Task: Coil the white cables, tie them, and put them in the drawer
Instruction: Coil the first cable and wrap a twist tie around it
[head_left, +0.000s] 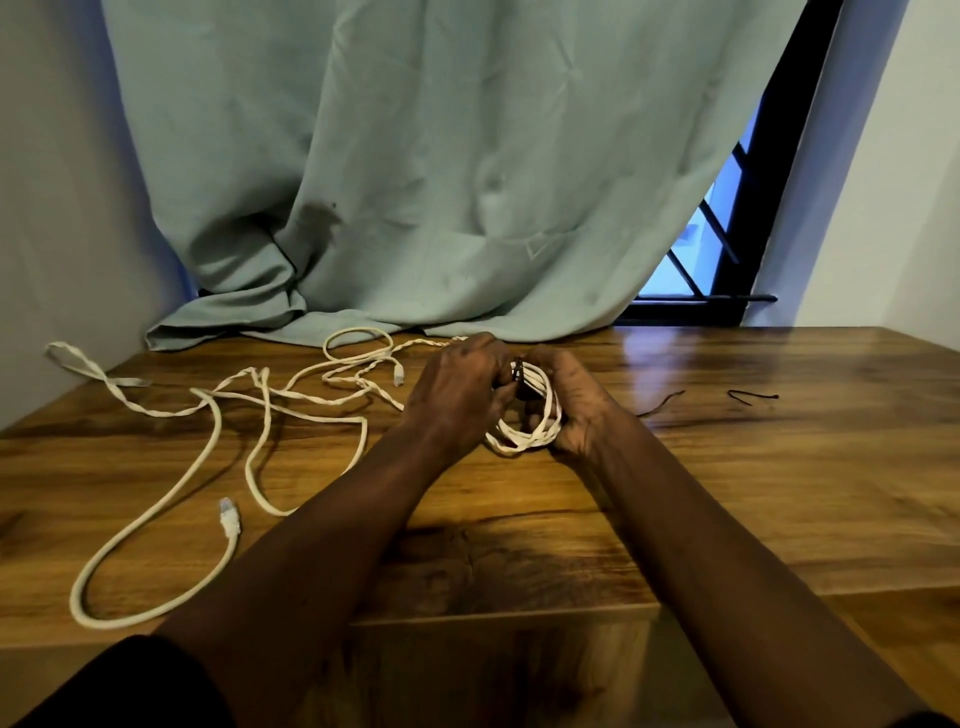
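A small coil of white cable (524, 434) rests on the wooden table (753, 493) between my hands. My right hand (574, 402) grips the coil from the right side. My left hand (457, 389) pinches a dark tie (518, 371) at the top of the coil. Loose white cables (218, 441) sprawl over the left half of the table, with a clear plug (228, 514) near the front and another plug (398, 375) close to my left hand. No drawer is in view.
Two spare dark ties lie on the table to the right, one (662, 405) near my right hand and one (753, 397) farther out. A green curtain (415, 182) hangs down onto the table's back edge. A window (717, 234) shows at the back right.
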